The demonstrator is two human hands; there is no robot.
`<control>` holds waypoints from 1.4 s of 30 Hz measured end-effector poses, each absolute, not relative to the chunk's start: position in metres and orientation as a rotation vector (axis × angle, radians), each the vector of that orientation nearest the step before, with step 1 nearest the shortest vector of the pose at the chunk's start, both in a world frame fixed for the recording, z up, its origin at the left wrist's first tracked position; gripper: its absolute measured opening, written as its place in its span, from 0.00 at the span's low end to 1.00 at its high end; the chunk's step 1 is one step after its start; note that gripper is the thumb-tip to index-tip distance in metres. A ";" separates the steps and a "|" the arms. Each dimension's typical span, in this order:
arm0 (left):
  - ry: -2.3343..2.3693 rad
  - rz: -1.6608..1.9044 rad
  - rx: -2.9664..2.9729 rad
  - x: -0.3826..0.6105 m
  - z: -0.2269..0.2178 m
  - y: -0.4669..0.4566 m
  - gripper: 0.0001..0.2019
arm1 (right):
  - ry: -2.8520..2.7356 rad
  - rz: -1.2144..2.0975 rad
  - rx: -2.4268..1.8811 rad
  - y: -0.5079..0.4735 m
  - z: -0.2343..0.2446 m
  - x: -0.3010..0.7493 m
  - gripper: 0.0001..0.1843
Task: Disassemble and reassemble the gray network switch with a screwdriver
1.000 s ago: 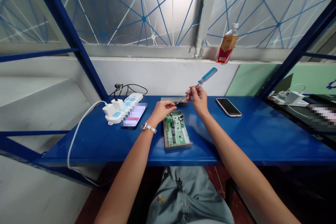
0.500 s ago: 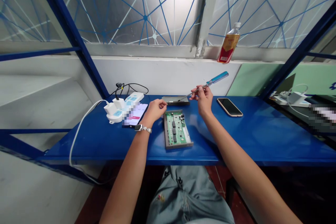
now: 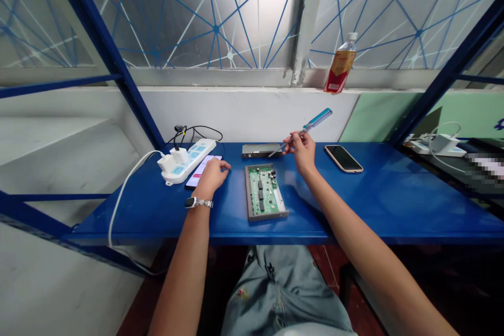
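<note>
In my right hand (image 3: 302, 149) is a screwdriver (image 3: 318, 118) with a clear blue handle. Its handle tilts up to the right, and its thin shaft runs down left through my fingers, the tip over the flat metal cover (image 3: 254, 150) at the back of the table. My left hand (image 3: 213, 174) is closed, fingers curled, beside a lit phone (image 3: 197, 172) that it partly hides. Whether anything small is in those fingers, I cannot make out. Between my arms lies a green circuit board (image 3: 268, 191) in an open grey metal case (image 3: 250, 205).
A white power strip (image 3: 179, 170) with plugged-in chargers and a white cable (image 3: 122, 194) sits at the left. A dark-screened phone (image 3: 343, 158) lies to the right. On the window ledge stands a drink bottle (image 3: 340, 65). Blue frame posts (image 3: 106, 47) flank the table.
My left hand has moved left and toward me, away from the metal cover to beside the lit phone. My right hand and the screwdriver have shifted slightly left.
</note>
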State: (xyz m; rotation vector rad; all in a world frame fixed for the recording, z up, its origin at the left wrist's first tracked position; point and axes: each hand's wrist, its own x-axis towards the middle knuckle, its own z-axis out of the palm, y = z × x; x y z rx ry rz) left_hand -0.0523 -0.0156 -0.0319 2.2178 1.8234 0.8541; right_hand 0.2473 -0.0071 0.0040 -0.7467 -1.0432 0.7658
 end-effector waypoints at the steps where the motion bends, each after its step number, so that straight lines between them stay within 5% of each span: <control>1: 1.826 0.855 2.224 -0.053 -0.032 -0.016 0.12 | -1.042 0.769 -0.745 -0.007 0.004 0.247 0.19; 19: 1.761 0.912 2.342 -0.034 -0.022 -0.022 0.08 | -1.051 0.795 -0.724 -0.014 0.007 0.240 0.21; 25: 1.427 0.888 2.223 -0.001 -0.017 -0.038 0.17 | -1.228 0.711 -0.742 -0.024 0.011 0.233 0.20; 42: 1.638 0.863 2.139 0.051 -0.020 -0.057 0.16 | -1.719 0.411 -0.902 -0.017 0.010 0.200 0.16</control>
